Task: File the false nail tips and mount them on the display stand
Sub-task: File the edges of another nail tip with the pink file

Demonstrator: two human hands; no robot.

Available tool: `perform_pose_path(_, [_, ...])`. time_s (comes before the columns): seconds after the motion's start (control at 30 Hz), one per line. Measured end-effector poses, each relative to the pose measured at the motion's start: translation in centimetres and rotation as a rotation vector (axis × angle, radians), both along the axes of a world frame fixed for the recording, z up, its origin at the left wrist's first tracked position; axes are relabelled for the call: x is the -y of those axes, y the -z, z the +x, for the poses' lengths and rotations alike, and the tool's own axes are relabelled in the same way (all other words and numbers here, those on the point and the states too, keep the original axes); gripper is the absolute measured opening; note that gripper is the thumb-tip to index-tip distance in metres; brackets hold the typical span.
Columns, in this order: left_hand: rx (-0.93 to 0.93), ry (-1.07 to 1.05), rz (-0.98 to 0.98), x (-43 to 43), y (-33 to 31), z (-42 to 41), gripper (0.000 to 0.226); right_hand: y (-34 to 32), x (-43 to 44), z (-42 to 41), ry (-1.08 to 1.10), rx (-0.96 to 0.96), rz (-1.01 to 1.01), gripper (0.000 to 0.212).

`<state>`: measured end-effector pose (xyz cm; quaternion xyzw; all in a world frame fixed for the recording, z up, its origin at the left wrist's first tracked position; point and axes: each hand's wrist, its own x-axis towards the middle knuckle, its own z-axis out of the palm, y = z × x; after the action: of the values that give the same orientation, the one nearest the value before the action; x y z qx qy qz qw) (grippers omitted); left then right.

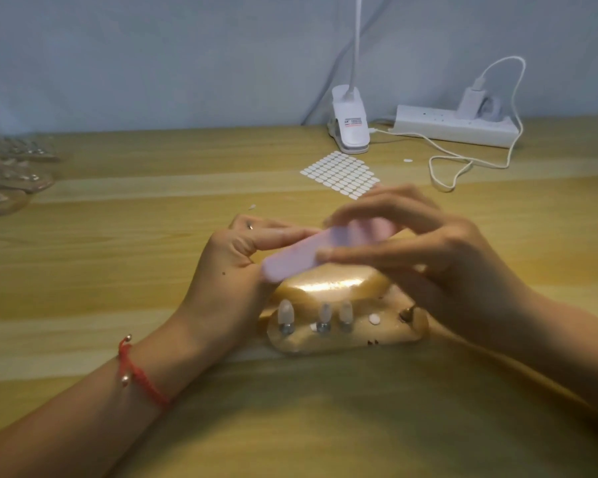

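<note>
Head view: pinching the file (pixel 290 260) with the right hand (pixel 439 257), thumb on the near side, fingers arching over the far side, all blurred. Holding the left hand (pixel 235 267) against the file's left end, fingers curled, index lying behind it; gripping anything there or not, impossible to tell. Working just above the stand (pixel 332 288), sitting on the table (pixel 118 270) beneath both hands. Standing upright on the stand's front pegs, three tips (pixel 285 313). Lying farther back, a sticker sheet (pixel 340 174), lamp clip (pixel 349 122) and power strip (pixel 456 127).
</note>
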<state>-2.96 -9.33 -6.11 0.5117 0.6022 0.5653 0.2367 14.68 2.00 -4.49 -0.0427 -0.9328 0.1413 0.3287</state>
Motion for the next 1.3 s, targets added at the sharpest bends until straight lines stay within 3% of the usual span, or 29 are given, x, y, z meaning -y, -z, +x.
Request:
perform_pose_path(0.2, [0.005,0.020,0.003,0.1,-0.3,0.3,0.016,0.1,-0.1,-0.3,0.008,-0.006,0.001,0.028])
perform_pose_path(0.3, [-0.016,0.056,0.016,0.3,-0.4,0.4,0.019,-0.6,-2.1,1.2,0.145,-0.020,-0.037,0.029])
perform_pose_path(0.47, [0.137,0.107,-0.036,0.3,-0.8,-0.1,0.025,-2.9,-3.0,3.1,0.255,-0.097,-0.014,0.037])
perform_pose_path(0.7, [0.352,0.198,-0.125,0.1,-0.6,-1.0,0.038,-4.6,-1.7,0.9,-0.008,0.003,0.475,0.029])
perform_pose_path(0.8, [0.387,0.236,-0.134,0.1,-0.7,-1.3,0.028,-5.3,-2.1,-0.2,-0.006,0.004,0.490,0.029])
perform_pose_path(0.9, [0.477,0.278,-0.141,0.1,-0.4,-1.4,0.032,-4.4,-1.2,-1.5,-0.138,0.103,0.544,0.027])
perform_pose_path(1.03, [0.479,0.214,-0.122,-0.1,-0.3,-1.7,0.025,-4.7,-1.9,-2.0,-0.056,0.065,0.452,0.027])
perform_pose_path(1.13, [0.524,0.255,-0.113,-0.1,-0.3,-1.8,0.031,-4.2,-1.7,-2.3,-0.158,0.112,0.523,0.027])
perform_pose_path(1.23, [0.508,0.188,-0.089,-0.2,-0.4,-1.7,0.023,-4.7,-2.2,-2.5,-0.068,0.054,0.446,0.029])
perform_pose_path(1.3, [0.531,0.178,-0.067,-0.3,-0.3,-1.7,0.026,-4.1,-1.9,-2.7,-0.135,0.103,0.443,0.028])
